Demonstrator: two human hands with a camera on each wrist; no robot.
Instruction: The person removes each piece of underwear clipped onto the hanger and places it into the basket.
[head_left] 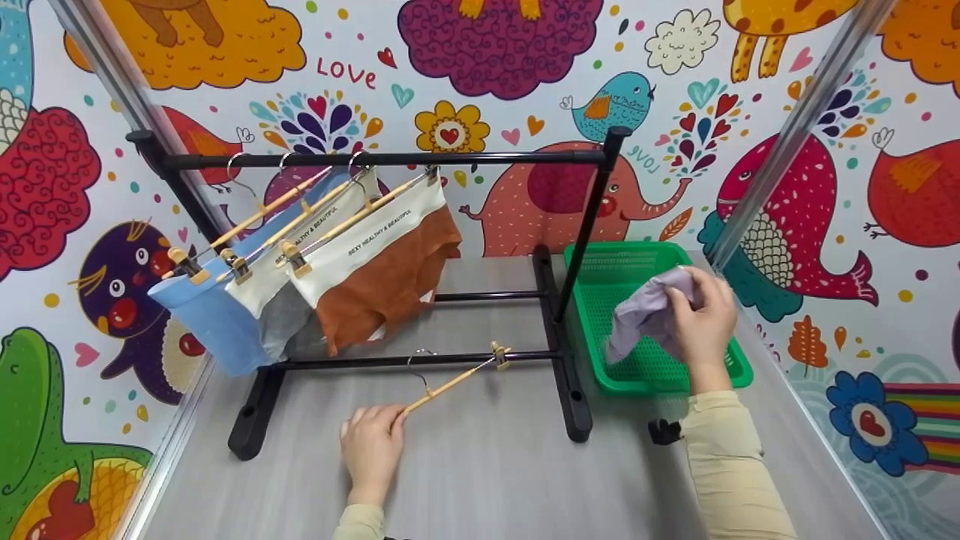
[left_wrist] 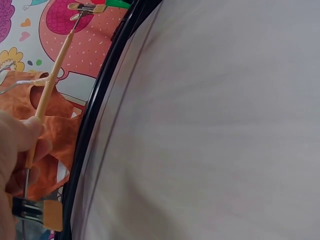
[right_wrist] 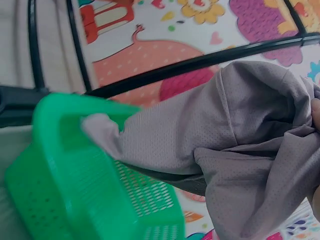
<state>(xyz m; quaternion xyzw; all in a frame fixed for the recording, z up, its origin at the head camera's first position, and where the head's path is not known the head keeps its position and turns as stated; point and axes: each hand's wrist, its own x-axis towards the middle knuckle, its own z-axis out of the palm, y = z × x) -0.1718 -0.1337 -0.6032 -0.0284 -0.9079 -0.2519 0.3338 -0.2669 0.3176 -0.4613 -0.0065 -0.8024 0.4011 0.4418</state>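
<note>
My left hand [head_left: 373, 448] grips one end of a wooden clip hanger [head_left: 442, 388], low in front of the rack. In the left wrist view, fingers wrap the hanger's bar [left_wrist: 47, 95], and one of its clips [left_wrist: 37, 212] sits just below them. The right hand [head_left: 703, 322] pinches a crumpled lilac cloth garment [head_left: 643, 313] above the green basket [head_left: 739, 367]. Close up in the right wrist view, the garment [right_wrist: 170, 130] hangs in folds, its far end over the basket's rim; only a sliver of the hand shows there.
A black garment rack [head_left: 487, 159] stands on the grey table. On its left half hang several clip hangers with blue underwear [head_left: 214, 315], grey-and-white underwear [head_left: 281, 322] and brown-and-white underwear [head_left: 390, 259]. A small black object [head_left: 664, 431] lies near the basket. Printed cartoon panels enclose the area.
</note>
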